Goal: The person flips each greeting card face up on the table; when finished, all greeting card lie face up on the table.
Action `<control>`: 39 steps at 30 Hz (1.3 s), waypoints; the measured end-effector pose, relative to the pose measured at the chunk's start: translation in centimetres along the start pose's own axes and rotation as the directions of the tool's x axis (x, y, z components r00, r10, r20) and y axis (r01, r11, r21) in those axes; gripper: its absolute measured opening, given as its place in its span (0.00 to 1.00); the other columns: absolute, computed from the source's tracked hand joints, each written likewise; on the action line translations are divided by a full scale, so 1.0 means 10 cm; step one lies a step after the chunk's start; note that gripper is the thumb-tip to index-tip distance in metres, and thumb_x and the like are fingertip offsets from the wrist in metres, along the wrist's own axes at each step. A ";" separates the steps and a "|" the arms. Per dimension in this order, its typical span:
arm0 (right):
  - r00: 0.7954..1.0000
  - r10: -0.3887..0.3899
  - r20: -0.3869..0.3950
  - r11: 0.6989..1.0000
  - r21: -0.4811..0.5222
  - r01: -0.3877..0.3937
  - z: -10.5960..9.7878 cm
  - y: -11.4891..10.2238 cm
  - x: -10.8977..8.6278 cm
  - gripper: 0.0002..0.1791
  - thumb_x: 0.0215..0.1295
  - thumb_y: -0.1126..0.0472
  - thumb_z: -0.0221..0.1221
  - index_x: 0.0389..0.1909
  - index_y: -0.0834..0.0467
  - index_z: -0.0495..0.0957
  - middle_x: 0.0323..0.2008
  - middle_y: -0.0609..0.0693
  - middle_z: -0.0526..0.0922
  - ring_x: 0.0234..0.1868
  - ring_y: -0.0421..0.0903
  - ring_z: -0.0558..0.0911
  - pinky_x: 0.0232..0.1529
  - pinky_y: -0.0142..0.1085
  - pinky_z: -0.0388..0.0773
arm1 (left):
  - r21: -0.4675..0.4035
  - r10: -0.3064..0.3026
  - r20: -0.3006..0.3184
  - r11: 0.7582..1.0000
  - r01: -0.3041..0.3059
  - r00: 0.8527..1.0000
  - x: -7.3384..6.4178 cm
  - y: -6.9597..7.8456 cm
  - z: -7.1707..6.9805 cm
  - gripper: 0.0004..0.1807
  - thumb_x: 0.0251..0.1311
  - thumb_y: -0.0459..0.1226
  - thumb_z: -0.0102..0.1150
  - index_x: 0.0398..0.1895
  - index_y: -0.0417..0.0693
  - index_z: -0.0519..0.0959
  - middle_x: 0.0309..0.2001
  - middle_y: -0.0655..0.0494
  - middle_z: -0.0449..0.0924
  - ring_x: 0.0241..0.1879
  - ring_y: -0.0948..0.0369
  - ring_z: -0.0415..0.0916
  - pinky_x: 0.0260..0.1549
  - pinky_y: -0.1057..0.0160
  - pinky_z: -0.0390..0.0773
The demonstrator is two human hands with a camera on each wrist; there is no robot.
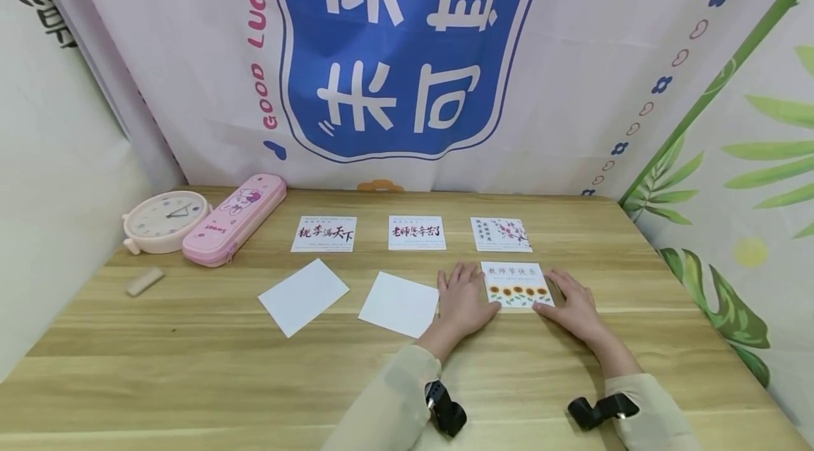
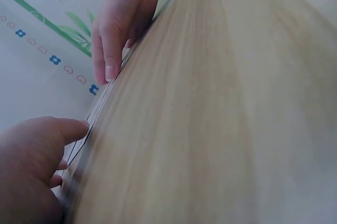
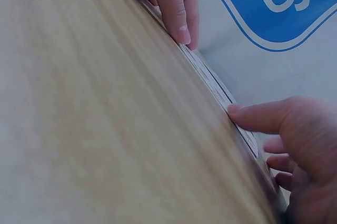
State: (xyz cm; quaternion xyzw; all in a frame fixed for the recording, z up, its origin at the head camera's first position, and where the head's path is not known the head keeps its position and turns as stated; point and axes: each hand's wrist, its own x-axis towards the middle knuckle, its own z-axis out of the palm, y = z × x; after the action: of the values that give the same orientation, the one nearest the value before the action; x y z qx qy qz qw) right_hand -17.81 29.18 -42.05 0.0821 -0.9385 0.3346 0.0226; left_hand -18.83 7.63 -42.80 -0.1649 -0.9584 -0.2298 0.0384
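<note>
A card with a row of sunflowers and Chinese characters (image 1: 514, 283) lies flat on the wooden table, one hand at each side. My left hand (image 1: 463, 301) rests with spread fingers at its left edge, the thumb at the lower left corner. At the opposite edge is my right hand (image 1: 575, 308), its thumb tip touching the lower right corner. Both thumbs reach the card's near edge in the wrist views, where the left hand (image 2: 34, 163) and right hand (image 3: 308, 153) show from low down. A blank white card (image 1: 397, 304) is partly overlapped by my left hand.
Behind stand three flat printed cards in a row: left (image 1: 323, 234), middle (image 1: 416, 232) and right (image 1: 500, 235). Another blank card (image 1: 304, 297) lies tilted further left. A pink pencil case (image 1: 235, 220), a round clock (image 1: 167, 221) and an eraser-like block (image 1: 145, 281) occupy the far left.
</note>
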 end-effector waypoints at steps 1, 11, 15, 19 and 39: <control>1.000 0.013 0.004 0.999 0.045 -0.013 -0.01 0.00 0.01 0.40 0.50 0.54 0.61 0.58 0.72 0.55 0.57 0.71 0.55 0.59 0.65 0.50 0.55 0.57 0.39 | -0.007 0.000 -0.011 1.000 0.000 1.000 0.00 0.00 0.00 0.34 0.49 0.56 0.51 0.57 0.48 0.66 0.60 0.53 0.58 0.62 0.52 0.46 0.56 0.44 0.38; 1.000 -0.012 -0.004 0.964 0.267 0.012 -0.13 -0.36 0.07 0.45 0.50 0.54 0.61 0.64 0.61 0.46 0.62 0.62 0.51 0.61 0.62 0.49 0.53 0.61 0.44 | -0.149 0.088 -0.114 0.983 -0.105 0.990 -0.04 -0.06 -0.22 0.34 0.48 0.53 0.55 0.58 0.47 0.64 0.59 0.49 0.60 0.60 0.49 0.50 0.55 0.44 0.44; 0.997 -0.077 0.003 0.963 0.261 0.073 -0.11 -0.59 0.10 0.44 0.50 0.54 0.62 0.64 0.58 0.49 0.62 0.59 0.53 0.61 0.60 0.50 0.52 0.62 0.43 | -0.196 0.112 -0.147 0.971 -0.140 0.983 -0.09 -0.18 -0.45 0.34 0.47 0.53 0.56 0.58 0.48 0.64 0.60 0.50 0.59 0.61 0.50 0.48 0.55 0.43 0.43; 0.991 -0.134 0.025 0.955 0.270 0.123 -0.04 -0.80 0.12 0.42 0.49 0.55 0.62 0.63 0.57 0.51 0.61 0.59 0.56 0.61 0.58 0.52 0.54 0.59 0.44 | -0.210 0.146 -0.180 0.960 -0.183 0.973 -0.19 -0.36 -0.65 0.34 0.46 0.52 0.58 0.56 0.47 0.66 0.59 0.47 0.60 0.60 0.49 0.49 0.54 0.43 0.45; 0.967 -0.164 0.194 0.956 0.271 0.108 0.81 -1.31 0.17 0.45 0.43 0.52 0.65 0.62 0.60 0.55 0.61 0.58 0.57 0.60 0.56 0.55 0.57 0.51 0.49 | -0.119 0.081 -0.159 0.988 -0.101 0.984 -0.61 -1.40 -0.98 0.40 0.38 0.50 0.65 0.57 0.44 0.65 0.56 0.43 0.63 0.57 0.49 0.55 0.53 0.43 0.47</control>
State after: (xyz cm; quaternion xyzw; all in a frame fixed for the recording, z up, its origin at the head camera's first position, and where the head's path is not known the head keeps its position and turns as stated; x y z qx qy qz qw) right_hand -17.19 13.84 -40.00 0.1848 -0.8758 0.4409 -0.0667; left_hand -17.72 -10.39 -40.91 -0.1925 -0.9275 -0.3003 0.1118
